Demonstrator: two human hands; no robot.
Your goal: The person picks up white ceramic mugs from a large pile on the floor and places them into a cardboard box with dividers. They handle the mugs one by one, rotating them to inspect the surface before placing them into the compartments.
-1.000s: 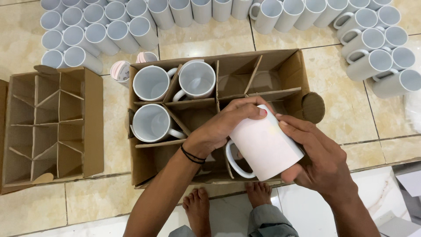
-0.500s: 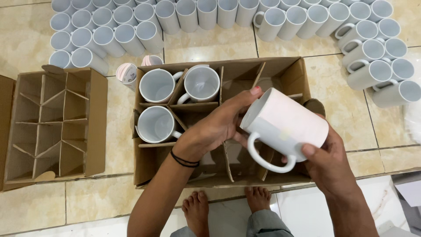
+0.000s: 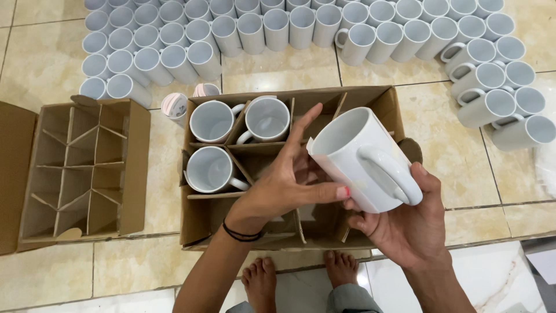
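Bare feet (image 3: 301,277) stood at the bottom edge on the tiled floor (image 3: 463,168). Just above, the right hand (image 3: 408,223) cradled a white mug (image 3: 362,159) from below, fingers curled around its base, handle toward the camera, mouth tilted to the upper left. The left hand (image 3: 289,185), a black band at its wrist, lay half open against the mug's side, thumb touching the wall, fingers spread. Both hovered over the centre cardboard box (image 3: 391,104), whose dividers held three white mugs (image 3: 215,169) in the left cells. At left sat an empty divided box (image 3: 136,150). Across the top, rows of white mugs (image 3: 278,26) stood packed together.
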